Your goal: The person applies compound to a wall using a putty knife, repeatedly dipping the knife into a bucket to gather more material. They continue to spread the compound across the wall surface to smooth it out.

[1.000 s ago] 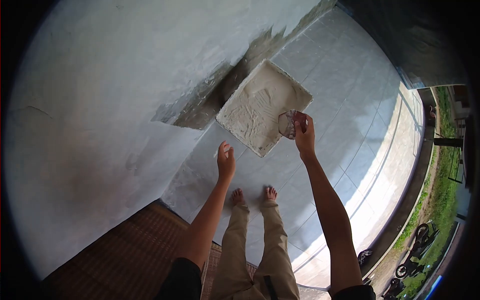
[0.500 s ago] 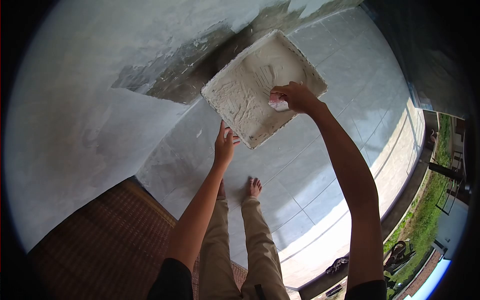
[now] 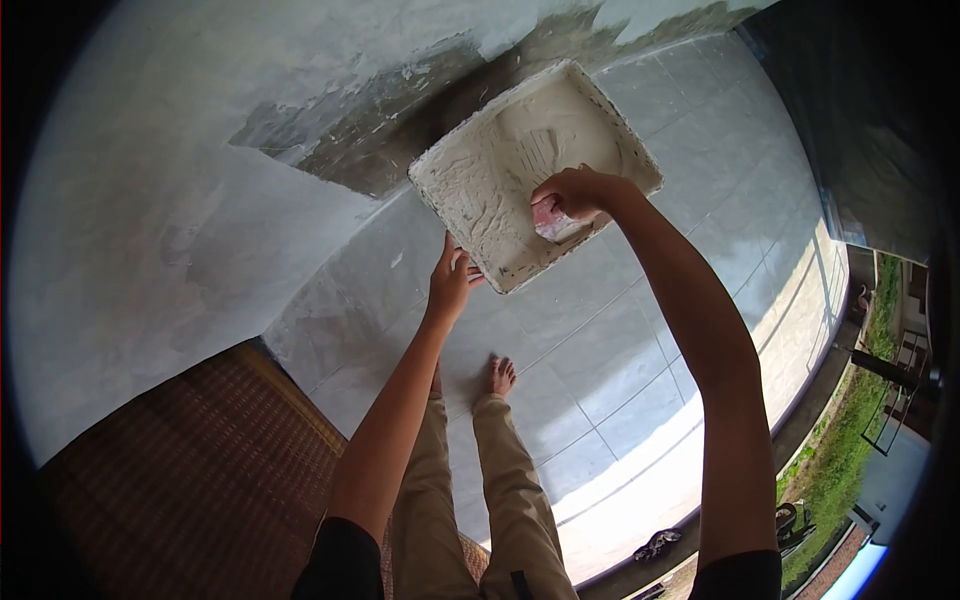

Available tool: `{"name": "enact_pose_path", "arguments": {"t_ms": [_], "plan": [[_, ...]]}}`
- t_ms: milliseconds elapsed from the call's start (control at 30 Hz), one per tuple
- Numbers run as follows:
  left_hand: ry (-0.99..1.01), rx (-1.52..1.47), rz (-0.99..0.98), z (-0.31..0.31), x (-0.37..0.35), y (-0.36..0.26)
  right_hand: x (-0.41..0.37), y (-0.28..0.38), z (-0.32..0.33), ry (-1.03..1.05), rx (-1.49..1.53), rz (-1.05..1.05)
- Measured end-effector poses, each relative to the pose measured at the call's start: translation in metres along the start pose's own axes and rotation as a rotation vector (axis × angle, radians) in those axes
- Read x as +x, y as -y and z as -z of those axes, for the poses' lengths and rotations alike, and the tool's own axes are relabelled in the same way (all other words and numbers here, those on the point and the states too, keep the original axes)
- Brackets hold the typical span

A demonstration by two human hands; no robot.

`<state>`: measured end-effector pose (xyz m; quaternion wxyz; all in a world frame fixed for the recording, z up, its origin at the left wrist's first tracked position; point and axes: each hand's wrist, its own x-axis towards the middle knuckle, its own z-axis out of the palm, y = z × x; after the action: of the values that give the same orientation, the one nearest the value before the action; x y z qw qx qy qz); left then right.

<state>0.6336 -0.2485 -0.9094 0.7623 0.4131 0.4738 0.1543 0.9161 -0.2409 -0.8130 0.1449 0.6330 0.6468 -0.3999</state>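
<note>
My left hand (image 3: 452, 280) is at the near left corner of a rectangular tray (image 3: 462, 232), thumb along its side and fingers at its underside, holding it. Thick off-white paste (image 3: 560, 118) coats the tray's floor and walls, with parallel grooves and ridges in it. Over the tray's near right side, my right hand (image 3: 580, 190) is closed on a pink scraper (image 3: 549, 215) smeared with white paste. The scraper's lower edge is down in the paste, and its exact shape is partly hidden by my fingers.
A grey wall (image 3: 180, 210) with a darker, rough patch (image 3: 350, 140) rises on the left. Below are grey floor tiles (image 3: 560, 330), my bare foot (image 3: 502, 375) and a brown woven mat (image 3: 200, 470). A dark sheet (image 3: 870, 170) hangs at right; grass (image 3: 850, 430) lies outside.
My right hand has moved slightly left and down with the scraper, and more of its pink face shows. The left hand stays at the tray; the view has shifted a little.
</note>
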Motion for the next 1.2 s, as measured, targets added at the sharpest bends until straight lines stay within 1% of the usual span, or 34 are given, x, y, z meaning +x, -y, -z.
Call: {"name": "enact_pose_path", "arguments": {"t_ms": [133,200,333,400,633,700,733,800,833,900,933,1000,1033,1100,1133,1167,1200], "plan": [[-0.005,-0.005,0.011,0.001,0.002,0.002,0.004,0.001,0.004,-0.007,-0.007,0.061],[-0.010,-0.037,0.013,0.000,0.002,0.002,0.010,-0.001,0.005,0.043,0.071,0.119],[-0.013,-0.075,0.012,0.000,0.001,0.002,0.027,-0.006,-0.002,0.050,0.072,0.125],[-0.014,-0.074,0.018,0.000,0.002,0.001,0.035,-0.007,-0.006,0.073,0.147,0.103],[0.000,-0.077,0.022,0.001,0.001,0.001,0.041,-0.006,-0.009,0.105,0.108,0.045],[0.000,-0.070,0.036,0.001,0.001,0.001,0.039,-0.006,-0.008,0.121,0.113,-0.032],[0.003,-0.062,0.049,0.000,0.000,0.000,0.040,-0.006,-0.008,0.122,0.112,-0.032],[0.007,-0.053,0.053,0.000,0.000,0.000,0.045,-0.011,-0.011,0.186,0.138,-0.118],[0.007,-0.042,0.055,0.001,0.000,0.000,0.049,-0.014,-0.014,0.185,0.136,-0.117],[0.009,-0.061,0.056,0.001,0.000,0.001,0.052,-0.012,-0.014,0.269,0.154,-0.182],[0.013,-0.081,0.057,0.001,0.000,0.001,0.048,-0.009,-0.009,0.267,0.153,-0.182],[0.011,-0.085,0.064,0.001,-0.002,-0.002,0.034,-0.001,0.005,0.224,0.055,-0.057],[0.007,-0.090,0.076,0.002,-0.004,-0.003,0.027,0.002,0.012,0.221,0.057,-0.055],[-0.004,-0.037,0.065,0.006,-0.008,-0.007,0.008,0.003,0.023,0.177,0.356,-0.120],[-0.017,0.011,0.049,0.007,-0.010,-0.010,0.001,0.002,0.025,0.172,0.355,-0.121],[-0.014,0.010,0.040,0.008,-0.013,-0.015,-0.009,0.003,0.029,0.112,0.419,-0.057],[-0.040,0.083,0.021,0.011,-0.014,-0.016,-0.021,0.003,0.033,0.051,0.479,0.007]]}}
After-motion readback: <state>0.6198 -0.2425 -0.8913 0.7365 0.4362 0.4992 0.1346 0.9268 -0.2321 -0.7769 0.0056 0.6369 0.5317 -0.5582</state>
